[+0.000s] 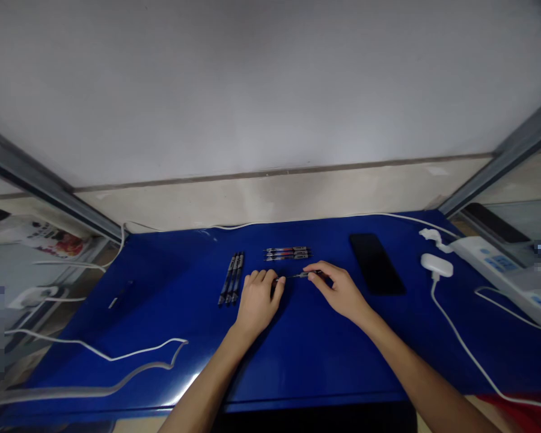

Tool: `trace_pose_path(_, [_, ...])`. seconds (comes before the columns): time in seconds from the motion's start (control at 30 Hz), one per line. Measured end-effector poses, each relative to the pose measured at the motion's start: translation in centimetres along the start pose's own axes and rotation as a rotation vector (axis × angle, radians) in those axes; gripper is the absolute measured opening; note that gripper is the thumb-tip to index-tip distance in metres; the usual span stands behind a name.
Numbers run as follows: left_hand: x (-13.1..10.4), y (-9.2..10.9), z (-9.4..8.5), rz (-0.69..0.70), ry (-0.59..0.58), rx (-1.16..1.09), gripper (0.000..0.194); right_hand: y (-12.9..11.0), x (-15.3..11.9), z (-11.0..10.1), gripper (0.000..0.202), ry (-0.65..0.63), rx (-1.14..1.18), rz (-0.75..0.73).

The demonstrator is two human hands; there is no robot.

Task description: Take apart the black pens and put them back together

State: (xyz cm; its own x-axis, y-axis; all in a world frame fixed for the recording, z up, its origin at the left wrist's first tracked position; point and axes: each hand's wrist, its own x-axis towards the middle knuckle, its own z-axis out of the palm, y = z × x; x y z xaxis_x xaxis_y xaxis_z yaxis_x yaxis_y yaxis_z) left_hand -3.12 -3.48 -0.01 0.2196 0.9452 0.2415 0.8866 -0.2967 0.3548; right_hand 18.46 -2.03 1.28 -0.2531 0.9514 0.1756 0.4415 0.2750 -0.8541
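Left of the black phone (377,264), the pen (303,275) spans the gap between the left hand (258,296) and the right hand (338,287), low over the blue surface (333,361); whether it touches, I cannot tell. The left fingers close around its far end; the right fingers pinch its grey part, nearer the phone. It should be light, stiff and smooth, its thin middle likely frailest, the thicker grey part the surer hold.

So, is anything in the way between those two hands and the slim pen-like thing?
Nothing visible: the left hand and right hand both grip the slim pen-like thing. The nearest row of pens lies just beyond it, and the phone lies farther right.
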Motion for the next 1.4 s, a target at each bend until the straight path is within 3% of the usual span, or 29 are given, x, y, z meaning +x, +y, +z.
trace_pose_path(0.17, [0.2,-0.1,-0.4,-0.081,0.026,-0.069,0.028,0.7,0.2,-0.6,0.026,0.084,0.162,0.133])
trace_pose_path(0.3, [0.2,-0.1,-0.6,-0.116,0.034,-0.141,0.032,1.9,0.7,-0.9,0.029,0.206,0.24,0.15])
trace_pose_path(0.4, [0.2,-0.1,-0.7,-0.122,0.036,-0.17,0.034,2.6,1.1,-1.3,0.03,0.305,0.154,0.171])
trace_pose_path(0.53, [0.1,-0.1,-0.6,-0.13,0.037,-0.172,0.034,3.4,1.2,-1.8,0.034,0.354,-0.14,0.158])
trace_pose_path(0.7, [0.2,-0.1,-0.5,-0.115,0.037,-0.167,0.035,3.8,1.1,-1.5,0.034,0.278,-0.38,0.062])
trace_pose_path(0.93, [0.1,0.0,-0.4,-0.108,0.048,-0.16,0.037,2.5,0.9,-1.1,0.035,0.291,-0.248,0.034])
trace_pose_path(1.1, [0.0,0.2,-0.2,-0.075,0.059,-0.138,0.039,0.8,0.3,-0.2,0.046,-0.043,0.071,0.098])
trace_pose_path(1.2, [-0.1,0.3,0.0,-0.054,0.052,-0.117,0.04,0.0,-0.1,0.4,0.044,-0.163,0.087,0.11])
trace_pose_path(1.4, [0.0,0.2,-0.2,-0.051,0.055,-0.122,0.036,-0.1,0.0,0.3,0.028,-0.104,0.057,0.075])
